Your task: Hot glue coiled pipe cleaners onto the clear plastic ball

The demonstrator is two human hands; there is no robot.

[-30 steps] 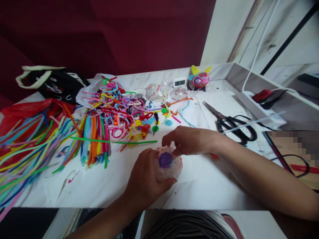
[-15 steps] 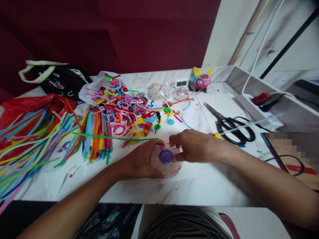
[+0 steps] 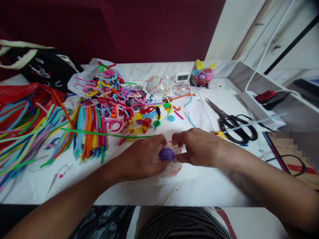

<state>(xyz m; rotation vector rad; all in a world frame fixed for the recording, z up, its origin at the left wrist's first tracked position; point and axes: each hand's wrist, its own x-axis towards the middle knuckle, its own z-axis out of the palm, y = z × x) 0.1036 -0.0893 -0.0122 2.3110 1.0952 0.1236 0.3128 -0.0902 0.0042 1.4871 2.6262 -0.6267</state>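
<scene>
A clear half-ball [image 3: 171,171] with red and orange specks sits low on the white table, with a purple pipe-cleaner coil [image 3: 166,154] on top of it. My left hand [image 3: 141,156] grips the half-ball from the left, its thumb along the coil's near edge and its fingers bent over the far side. From the right, my right hand [image 3: 195,147] curls round the half-ball, its thumb at the coil's right edge. Just beyond my left hand lies a long green pipe cleaner [image 3: 107,133].
Loose pipe cleaners [image 3: 92,129] and a heap of bent pieces [image 3: 117,96] cover the left. Black-handled scissors [image 3: 233,126] and a glue stick [image 3: 256,123] lie right. Behind stand clear speckled domes [image 3: 157,85], a small clock [image 3: 182,77] and a coiled figure with yellow ears [image 3: 203,75].
My left hand has shifted from the half-ball's left side further over its top, the thumb now beside the purple coil. My right hand stays at the right side. The view has shifted slightly.
</scene>
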